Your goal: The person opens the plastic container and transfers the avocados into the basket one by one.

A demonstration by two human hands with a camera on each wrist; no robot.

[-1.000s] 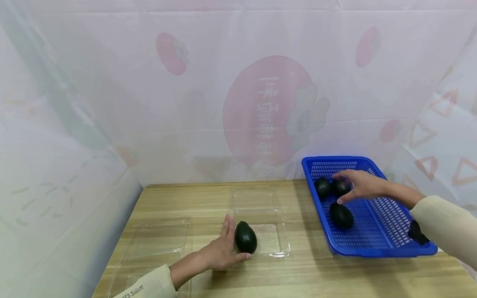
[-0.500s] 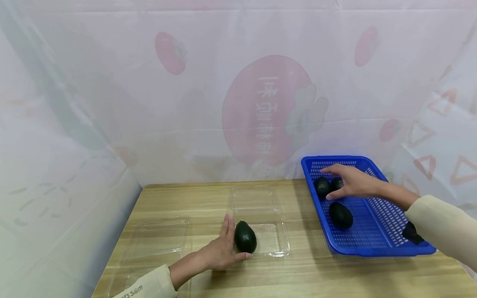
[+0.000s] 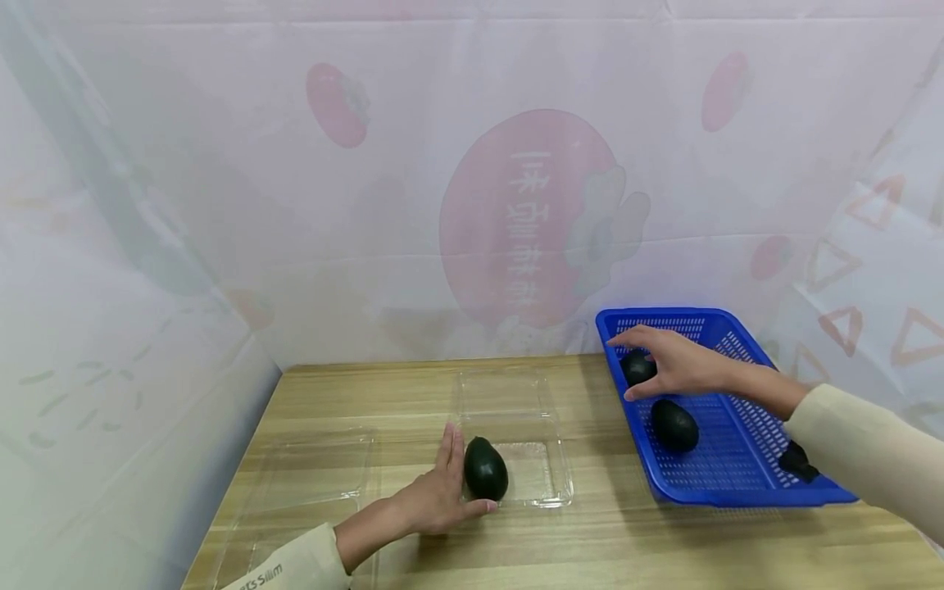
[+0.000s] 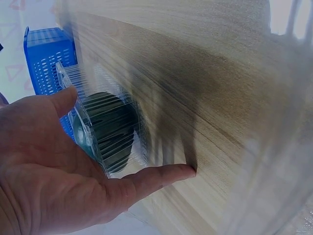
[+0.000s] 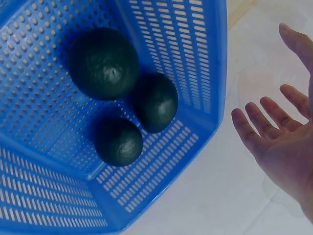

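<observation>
A dark green avocado [image 3: 486, 469] lies in the left part of an open clear plastic clamshell box [image 3: 555, 501]. My left hand [image 3: 441, 496] lies along that box's left side, fingers extended and thumb across its front corner. In the left wrist view the avocado [image 4: 108, 127] shows through the ribbed plastic wall. Over the back of a blue basket [image 3: 752, 498] hovers my right hand [image 3: 678, 362], its fingers spread and holding nothing. Below it are one avocado [image 3: 637, 367] at the back and another [image 3: 674, 426] nearer; the right wrist view adds a third avocado [image 5: 155, 103].
Another clear plastic box [image 3: 324, 459] stands open on the left of the wooden table [image 3: 590, 549]. A pale printed cloth [image 3: 398, 205] hangs behind the table and at its sides. The basket's raised rim borders the right side.
My right hand has moved left across the basket, from over the back avocados to near its left rim, still empty. My left hand and the avocado in the box have stayed put.
</observation>
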